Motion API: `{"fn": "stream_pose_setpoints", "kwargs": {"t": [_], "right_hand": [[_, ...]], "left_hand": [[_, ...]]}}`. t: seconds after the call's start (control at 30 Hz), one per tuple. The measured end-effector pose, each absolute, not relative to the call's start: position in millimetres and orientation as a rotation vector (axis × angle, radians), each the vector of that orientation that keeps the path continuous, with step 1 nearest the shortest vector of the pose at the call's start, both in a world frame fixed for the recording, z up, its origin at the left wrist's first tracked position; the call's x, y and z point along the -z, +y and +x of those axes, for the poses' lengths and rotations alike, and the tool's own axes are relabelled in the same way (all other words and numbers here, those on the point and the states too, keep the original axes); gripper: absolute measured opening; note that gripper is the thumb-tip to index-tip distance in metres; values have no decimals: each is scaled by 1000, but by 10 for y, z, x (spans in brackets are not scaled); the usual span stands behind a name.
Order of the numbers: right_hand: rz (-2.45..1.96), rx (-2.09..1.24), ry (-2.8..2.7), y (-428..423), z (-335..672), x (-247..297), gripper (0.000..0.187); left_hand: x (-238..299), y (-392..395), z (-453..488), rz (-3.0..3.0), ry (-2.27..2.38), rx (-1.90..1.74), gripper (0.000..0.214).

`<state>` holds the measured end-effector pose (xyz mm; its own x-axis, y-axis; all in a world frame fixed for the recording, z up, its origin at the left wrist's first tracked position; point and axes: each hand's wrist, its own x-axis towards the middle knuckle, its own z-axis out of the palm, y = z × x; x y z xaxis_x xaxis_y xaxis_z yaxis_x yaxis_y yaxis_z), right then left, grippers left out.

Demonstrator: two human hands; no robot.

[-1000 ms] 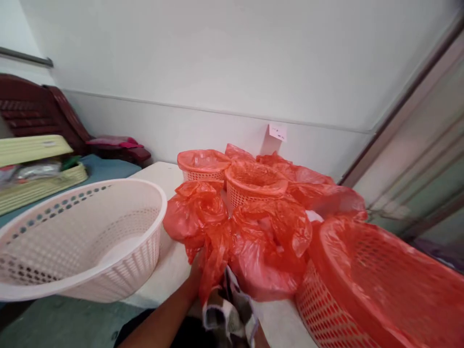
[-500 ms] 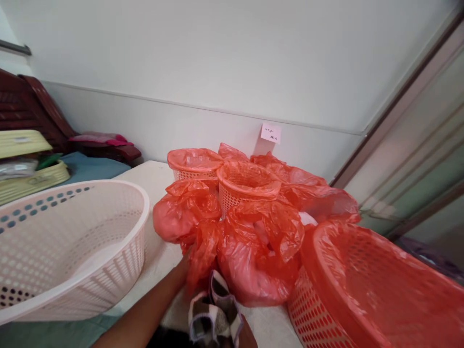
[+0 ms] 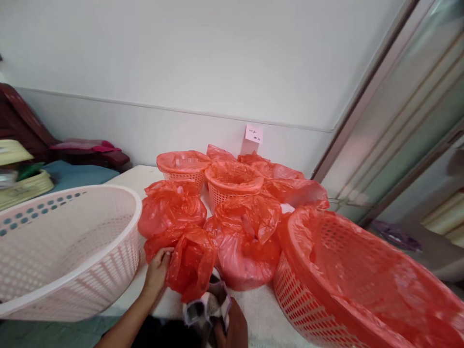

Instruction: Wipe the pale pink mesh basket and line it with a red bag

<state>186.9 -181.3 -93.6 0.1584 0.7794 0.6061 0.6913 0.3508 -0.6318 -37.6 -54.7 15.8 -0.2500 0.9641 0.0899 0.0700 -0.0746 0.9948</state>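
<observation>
My left hand (image 3: 158, 270) pinches the edge of a loose red plastic bag (image 3: 192, 263), whose mouth gapes toward me. Low in the middle, my right hand (image 3: 234, 325) is closed around a folded checked cloth (image 3: 208, 305) in dark, white and purple-edged squares. The cloth's upper end touches the bag or lies just under it; I cannot tell which. Behind the held bag sit a filled red bag (image 3: 170, 210) and a larger filled red bag (image 3: 241, 256) with pale pinkish contents.
A big white perforated basket (image 3: 132, 227) stands left. On the right is a large basket lined with red plastic (image 3: 300, 290). Two smaller lined baskets, one being the middle basket (image 3: 232, 181), stand behind. A paper note (image 3: 254, 133) is on the wall (image 3: 181, 58).
My left hand has come out from behind the bag, and the bag now opens toward me. The cloth stays in my right hand. The view has shifted to the right.
</observation>
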Motion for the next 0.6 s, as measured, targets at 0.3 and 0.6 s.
{"fn": "stream_pose_setpoints", "kwargs": {"t": [0.3,0.6], "right_hand": [[-1357,-131,-1580,-1819,1853,885,46],[-1349,-112,-1601,-1828,1865,929,42]], "left_hand": [[-825,-753,-173,1688,1518,-1359,75],[-78,-764,-138,2153,1454,-666,28]]}}
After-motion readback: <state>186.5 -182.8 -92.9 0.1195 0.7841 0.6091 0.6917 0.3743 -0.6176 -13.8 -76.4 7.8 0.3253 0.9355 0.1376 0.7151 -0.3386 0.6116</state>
